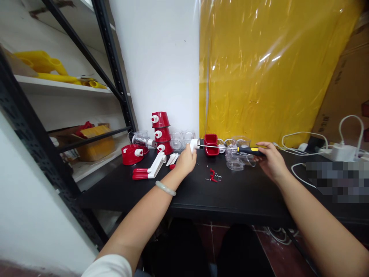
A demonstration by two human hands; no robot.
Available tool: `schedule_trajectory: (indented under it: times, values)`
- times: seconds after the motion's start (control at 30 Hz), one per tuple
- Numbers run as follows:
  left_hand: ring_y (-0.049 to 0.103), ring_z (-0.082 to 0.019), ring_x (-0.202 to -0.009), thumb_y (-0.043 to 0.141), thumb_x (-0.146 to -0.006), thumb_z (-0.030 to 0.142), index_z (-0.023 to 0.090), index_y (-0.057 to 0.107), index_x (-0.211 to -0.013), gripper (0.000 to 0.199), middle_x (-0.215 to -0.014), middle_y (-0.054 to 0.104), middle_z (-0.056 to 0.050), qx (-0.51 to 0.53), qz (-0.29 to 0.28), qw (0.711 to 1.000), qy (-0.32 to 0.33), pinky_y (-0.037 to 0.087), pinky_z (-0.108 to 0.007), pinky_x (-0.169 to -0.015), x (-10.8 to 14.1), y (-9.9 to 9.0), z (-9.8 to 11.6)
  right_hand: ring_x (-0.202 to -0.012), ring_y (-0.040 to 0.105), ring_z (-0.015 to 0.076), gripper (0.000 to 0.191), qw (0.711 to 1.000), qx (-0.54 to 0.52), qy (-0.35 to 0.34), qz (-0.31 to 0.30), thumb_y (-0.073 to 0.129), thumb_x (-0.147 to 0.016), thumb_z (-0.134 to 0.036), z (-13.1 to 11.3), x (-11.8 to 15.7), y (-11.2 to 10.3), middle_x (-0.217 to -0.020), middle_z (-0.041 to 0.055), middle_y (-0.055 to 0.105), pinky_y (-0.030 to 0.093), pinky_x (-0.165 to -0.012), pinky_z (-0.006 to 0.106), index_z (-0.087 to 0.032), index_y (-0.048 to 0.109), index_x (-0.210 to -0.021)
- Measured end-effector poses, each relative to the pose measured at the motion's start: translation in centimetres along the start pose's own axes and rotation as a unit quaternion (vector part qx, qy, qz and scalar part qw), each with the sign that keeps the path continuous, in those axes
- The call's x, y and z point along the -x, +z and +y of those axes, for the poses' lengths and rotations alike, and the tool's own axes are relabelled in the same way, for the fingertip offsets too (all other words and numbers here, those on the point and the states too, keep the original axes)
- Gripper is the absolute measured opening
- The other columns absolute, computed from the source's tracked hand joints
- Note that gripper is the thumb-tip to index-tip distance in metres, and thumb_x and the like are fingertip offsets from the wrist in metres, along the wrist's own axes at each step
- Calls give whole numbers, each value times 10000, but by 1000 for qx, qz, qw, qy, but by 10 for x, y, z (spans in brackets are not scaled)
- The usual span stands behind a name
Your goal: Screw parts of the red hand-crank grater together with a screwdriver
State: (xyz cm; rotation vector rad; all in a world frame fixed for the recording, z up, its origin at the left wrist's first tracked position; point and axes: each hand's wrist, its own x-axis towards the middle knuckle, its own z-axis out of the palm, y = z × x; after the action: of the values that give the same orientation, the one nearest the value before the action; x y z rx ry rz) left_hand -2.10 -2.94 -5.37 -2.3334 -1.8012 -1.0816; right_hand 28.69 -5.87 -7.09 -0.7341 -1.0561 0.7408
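My left hand (186,158) is closed around a white plastic part (195,144) with a round end, held above the table. In my right hand (271,159) is a screwdriver (248,150) with a yellow and black handle, its long shaft lying level. The shaft's tip meets the round end of the white part; whether it sits inside cannot be made out. Below, small red parts and screws (213,176) lie on the black table. White crank handles with red grips (152,169) rest left of my left hand.
Red housings (160,134) stand stacked at the back, beside another red housing (132,154) and a metal grater drum (141,141). A red tray (211,143) and clear plastic cups (235,161) stand behind the screwdriver. White cables and a charger (343,152) lie right; a shelf rack (115,57) stands left.
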Motion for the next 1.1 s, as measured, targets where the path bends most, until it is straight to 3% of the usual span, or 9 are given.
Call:
schedule_trajectory:
  times: [0.1,0.27,0.37,0.5,0.57,0.7,0.77,1.0,1.1]
  values:
    - [690,-316,-911,354,-972,328,134,439,-1218,324,-983,698,-187,6,2,1000,-5,503,-393,-767,-1,0,-2,-561,529,134,303,999,-21,11,-24,756,-654,-393,-3,3,0,-767,-8,570,409,-458,273,-270,590,-875]
    - [692,-314,-911,360,-972,332,141,444,-1203,311,-980,701,-182,-1,3,1000,-7,506,-390,-763,-1,2,-2,-430,397,110,385,998,54,17,16,596,-788,-633,0,3,0,-623,-14,482,311,-379,273,-255,618,-860]
    - [695,-325,-902,355,-970,340,140,448,-1184,308,-976,702,-189,-5,6,1000,-3,506,-395,-750,-1,2,-1,-445,407,100,319,998,50,11,36,732,-714,-517,3,0,0,-660,-22,510,323,-385,260,-268,595,-858]
    - [695,-329,-904,349,-970,340,138,448,-1181,308,-987,699,-197,-2,5,1000,-4,506,-397,-749,-1,1,-1,-608,553,123,387,1000,-13,-9,-1,803,-614,-333,2,1,-1,-816,-22,567,450,-490,256,-292,574,-923]
    - [694,-322,-910,349,-971,338,139,447,-1186,309,-991,699,-195,-2,3,1000,-5,505,-393,-757,-1,1,-1,-635,580,131,386,1000,-26,-2,-13,800,-624,-355,0,2,0,-833,-21,575,474,-513,265,-290,573,-929]
    - [692,-312,-914,352,-970,327,139,440,-1196,307,-984,700,-186,1,4,1000,-2,504,-387,-761,0,0,-1,-423,456,120,390,999,51,14,12,598,-792,-643,1,3,0,-584,-26,502,352,-383,268,-261,585,-867]
    - [693,-311,-908,354,-969,325,139,439,-1195,304,-978,700,-183,-2,5,1000,-1,505,-387,-757,0,0,0,-367,385,114,423,994,102,18,29,591,-783,-675,2,2,0,-490,-41,433,289,-352,266,-256,591,-843]
    - [690,-300,-896,351,-972,337,142,443,-1177,298,-982,692,-172,-11,6,1000,-1,509,-383,-761,0,-1,0,-548,551,126,530,999,-22,25,17,860,-541,-355,-2,1,2,-729,-41,595,444,-487,267,-305,540,-960]
    - [689,-301,-895,353,-973,336,143,441,-1179,295,-982,690,-170,-9,2,1000,-1,511,-387,-764,0,-1,0,-620,601,157,492,998,-49,34,-16,828,-594,-409,-2,2,0,-787,-26,608,467,-516,290,-307,534,-975]
